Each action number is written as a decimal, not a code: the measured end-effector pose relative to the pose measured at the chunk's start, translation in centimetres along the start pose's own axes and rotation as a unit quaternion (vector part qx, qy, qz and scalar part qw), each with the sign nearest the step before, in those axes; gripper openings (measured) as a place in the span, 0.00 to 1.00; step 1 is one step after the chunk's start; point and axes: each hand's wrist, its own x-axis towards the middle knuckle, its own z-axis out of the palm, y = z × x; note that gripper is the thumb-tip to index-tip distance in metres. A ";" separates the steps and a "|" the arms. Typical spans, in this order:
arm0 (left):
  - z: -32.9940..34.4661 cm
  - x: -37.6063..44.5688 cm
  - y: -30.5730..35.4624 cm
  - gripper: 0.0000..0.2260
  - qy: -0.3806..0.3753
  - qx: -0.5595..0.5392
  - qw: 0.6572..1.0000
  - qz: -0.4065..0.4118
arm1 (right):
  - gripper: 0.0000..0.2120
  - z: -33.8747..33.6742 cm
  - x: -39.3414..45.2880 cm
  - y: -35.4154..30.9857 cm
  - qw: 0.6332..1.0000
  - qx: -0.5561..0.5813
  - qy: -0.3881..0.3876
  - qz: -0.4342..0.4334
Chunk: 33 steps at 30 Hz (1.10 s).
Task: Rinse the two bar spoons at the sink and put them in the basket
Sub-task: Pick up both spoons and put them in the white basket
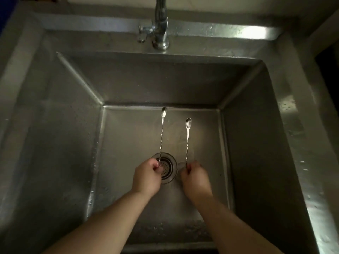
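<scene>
I look straight down into a deep steel sink (247, 143). My left hand (146, 177) is closed on the lower end of one long twisted bar spoon (161, 134), whose bowl points away from me toward the back wall. My right hand (195, 178) grips a second bar spoon (187, 140) the same way, bowl forward. The two spoons are roughly parallel, a hand's width apart, held over the sink floor. Both bowls look wet. No basket is in view.
A chrome tap (161, 28) stands at the sink's back rim, its spout running out of the top of the frame. A round drain strainer (167, 167) sits in the sink floor under my left hand. Water droplets lie on the rim at right.
</scene>
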 end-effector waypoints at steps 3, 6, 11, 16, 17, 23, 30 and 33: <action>-3.1 -3.2 2.8 0.06 0.006 0.004 0.998 0.070 | 0.07 -3.8 -3.9 -2.0 0.996 0.063 0.035 -0.044; -6.4 -6.9 6.9 0.09 0.010 -0.003 0.993 0.119 | 0.07 -8.9 -8.2 -4.2 0.989 0.107 0.076 -0.072; -11.4 -12.1 15.6 0.13 0.042 -0.054 0.979 0.191 | 0.08 -18.5 -14.3 -7.3 0.965 0.150 0.176 -0.122; -14.8 -17.7 26.0 0.08 0.039 -0.091 0.953 0.285 | 0.05 -28.8 -19.1 -8.1 0.926 0.170 0.296 -0.161; -15.2 -18.5 27.7 0.08 0.035 -0.105 0.946 0.304 | 0.05 -30.4 -19.7 -8.2 0.921 0.172 0.310 -0.164; -15.0 -25.3 38.1 0.06 -0.020 -0.157 0.901 0.404 | 0.10 -41.0 -24.3 -5.0 0.888 0.167 0.404 -0.145; -10.6 -30.6 44.8 0.04 -0.087 -0.128 0.874 0.461 | 0.10 -48.8 -27.2 0.1 0.871 0.172 0.451 -0.092; -8.3 -32.2 46.2 0.06 -0.159 -0.103 0.874 0.447 | 0.09 -50.5 -27.1 2.5 0.877 0.170 0.446 -0.052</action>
